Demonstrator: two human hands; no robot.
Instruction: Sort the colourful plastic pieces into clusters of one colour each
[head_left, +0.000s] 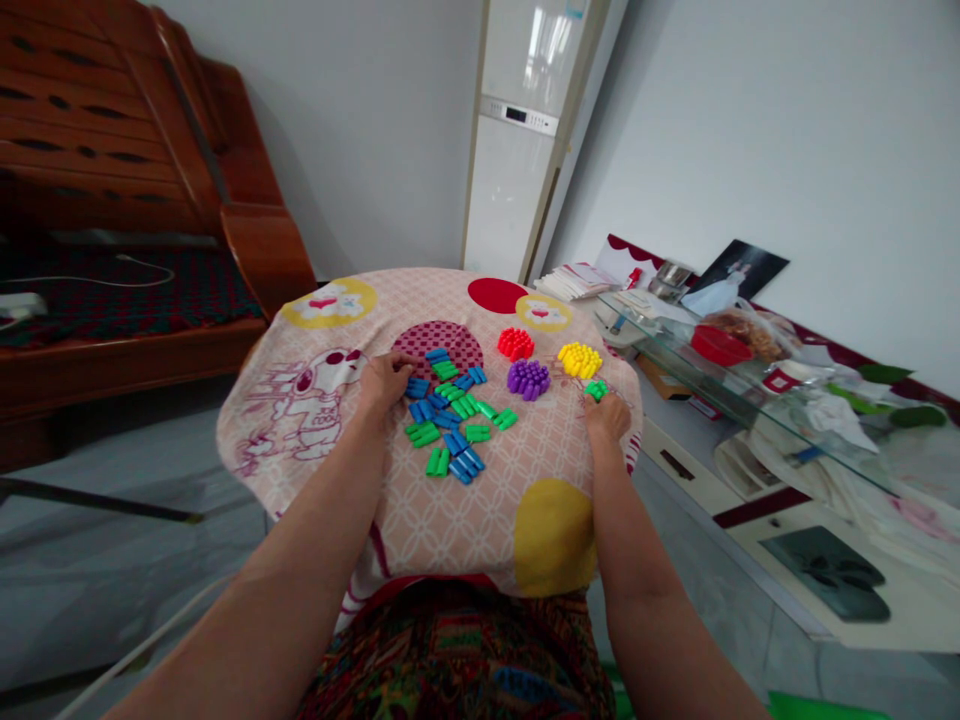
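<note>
My left hand rests at the left edge of a loose spread of small tube-shaped plastic pieces, fingers stretched toward the blue pieces and holding nothing I can see. Green pieces lie mixed among the blue ones, many side by side in short rows. On the right of the table, my right hand has its fingers closed at a small cluster of green plastic pieces. Just beyond it stands a tight yellow cluster. A purple cluster and a red cluster stand upright farther left.
A patterned cloth covers the round table. At the right, a glass-topped cabinet carries papers, a red bowl and bags. A wooden bench stands at the left, a tall white air conditioner behind.
</note>
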